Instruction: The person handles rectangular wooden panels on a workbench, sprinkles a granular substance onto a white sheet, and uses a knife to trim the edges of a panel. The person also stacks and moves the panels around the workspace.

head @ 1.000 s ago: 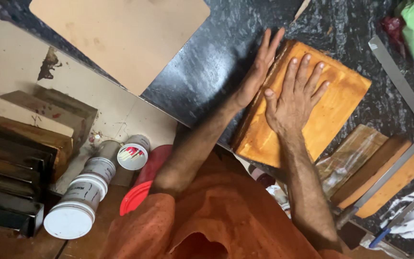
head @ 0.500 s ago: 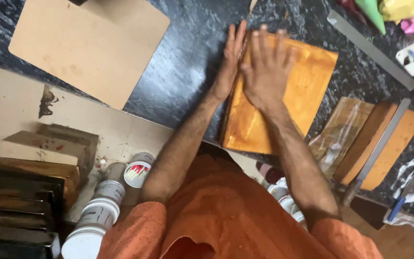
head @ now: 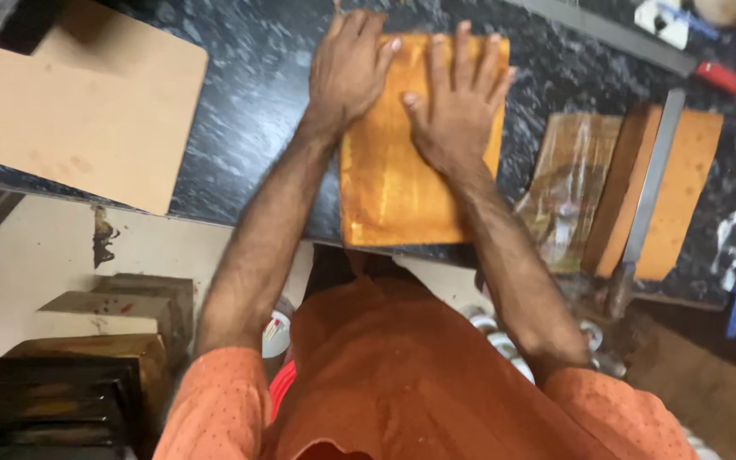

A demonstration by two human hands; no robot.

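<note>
Both palms now flat on the orange sheet, squared to the counter edge

The left hand (head: 349, 64) has come off the sheet's side edge onto its far left corner, and the right hand (head: 457, 106) lies spread just beside it, neither gripping; the orange sheet (head: 393, 192), tilted a second ago, sits straight on the speckled black counter (head: 257, 94), so the pressing looks well along; it is matte, streaked, rectangular; a pale round-cornered board (head: 91, 106) lies well left; a wrapped block (head: 568, 192) and long steel blade (head: 647, 183) right.
</note>
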